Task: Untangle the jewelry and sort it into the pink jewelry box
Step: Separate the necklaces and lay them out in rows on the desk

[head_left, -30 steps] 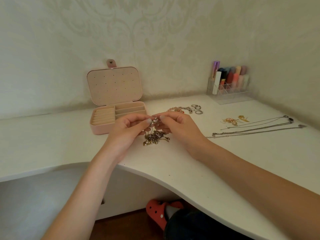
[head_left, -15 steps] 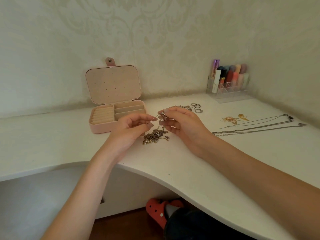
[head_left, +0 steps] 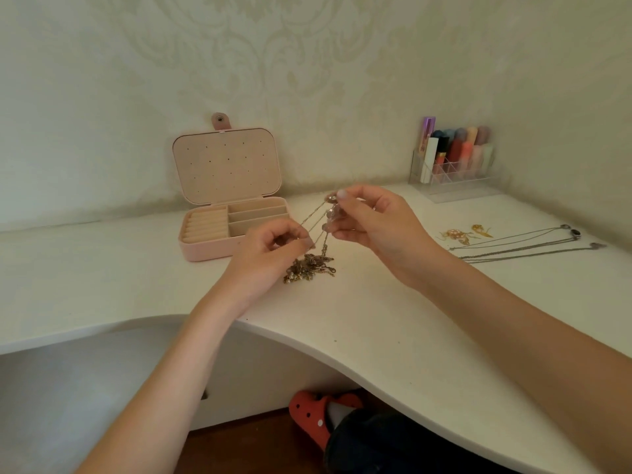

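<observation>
A tangled clump of gold chains point(head_left: 309, 267) lies on the white desk between my hands. My right hand point(head_left: 372, 224) pinches the upper end of the chains, raised above the clump, and strands run down from it to the pile. My left hand point(head_left: 270, 251) pinches one strand lower down, just left of the clump. The pink jewelry box point(head_left: 219, 248) stands open behind my left hand, its lid upright; the ring rolls and compartments look empty.
Three silver necklaces point(head_left: 519, 248) lie stretched out at the right, with gold earrings point(head_left: 456, 234) beside them. A clear organizer of cosmetics point(head_left: 455, 165) stands in the back right corner. The desk's curved front edge point(head_left: 307, 336) runs below my wrists.
My right hand has lifted up and to the right, drawing the chain strands taut out of the clump. My left hand has stayed low near the pile.
</observation>
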`<state>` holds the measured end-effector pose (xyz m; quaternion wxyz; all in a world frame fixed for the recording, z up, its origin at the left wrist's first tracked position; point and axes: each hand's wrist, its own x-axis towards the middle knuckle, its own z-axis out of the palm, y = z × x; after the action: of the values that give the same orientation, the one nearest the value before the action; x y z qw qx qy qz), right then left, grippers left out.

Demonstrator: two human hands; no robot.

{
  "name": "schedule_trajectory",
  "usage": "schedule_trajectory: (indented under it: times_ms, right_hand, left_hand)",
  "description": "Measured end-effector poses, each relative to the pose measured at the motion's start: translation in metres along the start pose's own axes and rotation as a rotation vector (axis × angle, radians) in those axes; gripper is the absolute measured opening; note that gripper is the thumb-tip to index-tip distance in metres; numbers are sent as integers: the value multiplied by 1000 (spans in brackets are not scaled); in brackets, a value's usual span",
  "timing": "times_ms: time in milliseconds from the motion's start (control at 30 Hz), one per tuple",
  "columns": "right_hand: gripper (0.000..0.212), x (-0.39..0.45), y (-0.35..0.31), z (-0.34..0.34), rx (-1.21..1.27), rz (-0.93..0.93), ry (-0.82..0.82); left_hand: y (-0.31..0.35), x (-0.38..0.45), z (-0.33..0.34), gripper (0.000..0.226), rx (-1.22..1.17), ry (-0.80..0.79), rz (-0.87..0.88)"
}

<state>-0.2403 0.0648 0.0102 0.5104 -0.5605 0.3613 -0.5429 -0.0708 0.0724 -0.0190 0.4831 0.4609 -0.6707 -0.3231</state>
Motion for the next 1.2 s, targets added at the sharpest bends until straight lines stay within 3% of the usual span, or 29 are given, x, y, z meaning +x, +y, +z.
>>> schedule_trajectory:
  times_ms: [133, 300, 433, 667, 967, 1100, 1200]
  right_hand:
    - [14, 3, -10, -10, 109, 14, 73]
    - [14, 9, -22, -32, 235, 4, 179]
    - [17, 11, -26, -43, 240, -1, 262]
    - [11, 5, -24, -32, 54, -31, 296]
    - [15, 4, -25, -29, -75, -123, 266]
    - [15, 3, -23, -29, -104, -141, 255]
    - [14, 4, -22, -29, -114, -150, 250]
  left_hand:
    - [-1, 2, -6, 9, -261, -2, -51]
    - [0, 2, -9, 38, -568, 146, -159]
    - [-1, 4, -8, 25, -577, 271, -189]
    - [-4, 3, -9, 25, -461, 483, -137]
    - [0, 7, -7, 70, -583, 351, -341]
    - [2, 6, -8, 79, -563, 209, -348]
    - [5, 6, -8, 76, -598, 193, -355]
